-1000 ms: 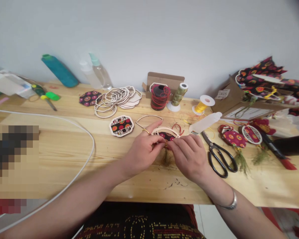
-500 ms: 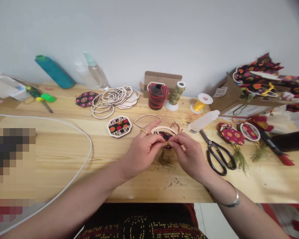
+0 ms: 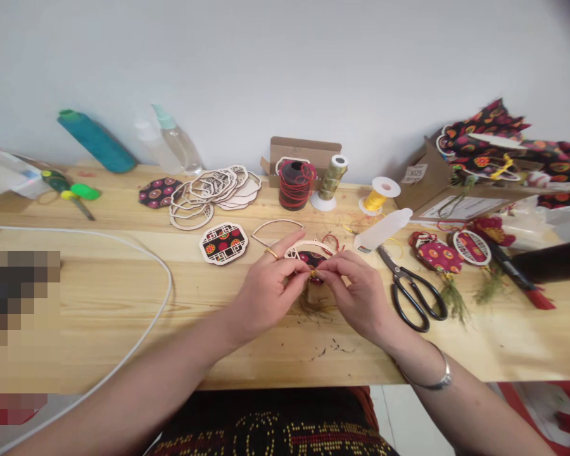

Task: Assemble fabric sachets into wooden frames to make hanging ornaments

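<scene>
My left hand (image 3: 272,284) and my right hand (image 3: 356,292) meet fingertip to fingertip at the table's middle. Both pinch a yellow thread (image 3: 312,273) around the top of a green-brown tassel (image 3: 311,299). Just behind the fingertips lies a pendant (image 3: 313,256) of dark patterned fabric with a pale wooden frame, partly covered by my hands. Red cord (image 3: 331,242) loops at its upper right. A thin wooden fan-shaped frame (image 3: 272,223) sits beyond my left hand, whose index finger is raised. To the left rests a framed fabric piece (image 3: 224,244).
Black-handled scissors (image 3: 415,294) and a white bottle (image 3: 384,229) lie right of my hands, near finished tasselled pendants (image 3: 439,254). Spools of red cord (image 3: 294,183), green-gold thread (image 3: 333,180) and yellow thread (image 3: 376,199) stand behind. Wooden frames (image 3: 213,187) are piled left; a white cable (image 3: 164,253) curves across the table.
The view has shifted slightly, so most things sit a little further left. Both hands keep their pinch at the tassel's top, with only slight finger movement.
</scene>
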Action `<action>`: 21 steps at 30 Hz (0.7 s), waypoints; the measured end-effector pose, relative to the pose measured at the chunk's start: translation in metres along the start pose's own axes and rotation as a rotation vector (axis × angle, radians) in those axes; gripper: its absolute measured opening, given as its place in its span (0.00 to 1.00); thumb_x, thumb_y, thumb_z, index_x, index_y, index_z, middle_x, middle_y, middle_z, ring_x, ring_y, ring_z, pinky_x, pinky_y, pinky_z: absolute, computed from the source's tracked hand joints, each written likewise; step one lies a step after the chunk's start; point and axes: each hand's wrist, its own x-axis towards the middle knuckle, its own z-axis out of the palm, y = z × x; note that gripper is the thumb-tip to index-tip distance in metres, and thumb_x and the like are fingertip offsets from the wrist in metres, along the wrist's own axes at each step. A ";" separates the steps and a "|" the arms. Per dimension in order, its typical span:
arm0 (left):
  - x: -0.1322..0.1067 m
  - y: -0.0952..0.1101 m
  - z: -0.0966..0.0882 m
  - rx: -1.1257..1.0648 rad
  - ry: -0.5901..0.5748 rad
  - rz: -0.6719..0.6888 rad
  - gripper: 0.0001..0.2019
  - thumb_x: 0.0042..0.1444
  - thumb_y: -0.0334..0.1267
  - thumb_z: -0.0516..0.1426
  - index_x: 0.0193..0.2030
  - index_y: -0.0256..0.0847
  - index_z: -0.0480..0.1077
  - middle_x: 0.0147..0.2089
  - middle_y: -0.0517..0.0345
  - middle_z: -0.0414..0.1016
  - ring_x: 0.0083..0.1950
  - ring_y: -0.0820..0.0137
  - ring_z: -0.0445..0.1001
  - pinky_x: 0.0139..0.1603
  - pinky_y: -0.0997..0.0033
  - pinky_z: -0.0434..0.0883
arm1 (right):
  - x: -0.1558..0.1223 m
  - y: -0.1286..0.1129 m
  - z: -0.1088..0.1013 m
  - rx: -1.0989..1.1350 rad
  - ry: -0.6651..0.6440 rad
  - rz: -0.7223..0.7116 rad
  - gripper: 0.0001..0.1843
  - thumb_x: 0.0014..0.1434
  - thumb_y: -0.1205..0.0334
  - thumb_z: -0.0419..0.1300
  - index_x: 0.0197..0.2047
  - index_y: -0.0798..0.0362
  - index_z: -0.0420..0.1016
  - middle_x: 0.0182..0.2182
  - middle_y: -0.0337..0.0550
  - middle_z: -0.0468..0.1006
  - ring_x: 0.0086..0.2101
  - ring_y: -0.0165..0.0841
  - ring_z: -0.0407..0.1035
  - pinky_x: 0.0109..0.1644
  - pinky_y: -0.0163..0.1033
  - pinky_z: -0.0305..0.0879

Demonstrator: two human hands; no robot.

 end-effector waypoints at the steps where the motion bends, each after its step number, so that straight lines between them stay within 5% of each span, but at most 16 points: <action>1: 0.000 0.000 0.000 -0.007 -0.001 -0.012 0.06 0.57 0.29 0.56 0.35 0.37 0.75 0.62 0.39 0.67 0.53 0.62 0.76 0.48 0.63 0.75 | 0.000 0.001 0.000 -0.007 0.004 -0.009 0.06 0.60 0.69 0.58 0.32 0.55 0.75 0.28 0.43 0.76 0.32 0.31 0.69 0.38 0.38 0.66; 21: 0.000 0.001 0.000 -0.028 0.027 0.029 0.06 0.57 0.27 0.56 0.36 0.38 0.73 0.62 0.42 0.67 0.56 0.61 0.73 0.43 0.66 0.77 | 0.001 0.003 -0.003 -0.111 -0.005 -0.037 0.09 0.62 0.70 0.54 0.30 0.53 0.70 0.26 0.42 0.72 0.31 0.33 0.65 0.37 0.39 0.62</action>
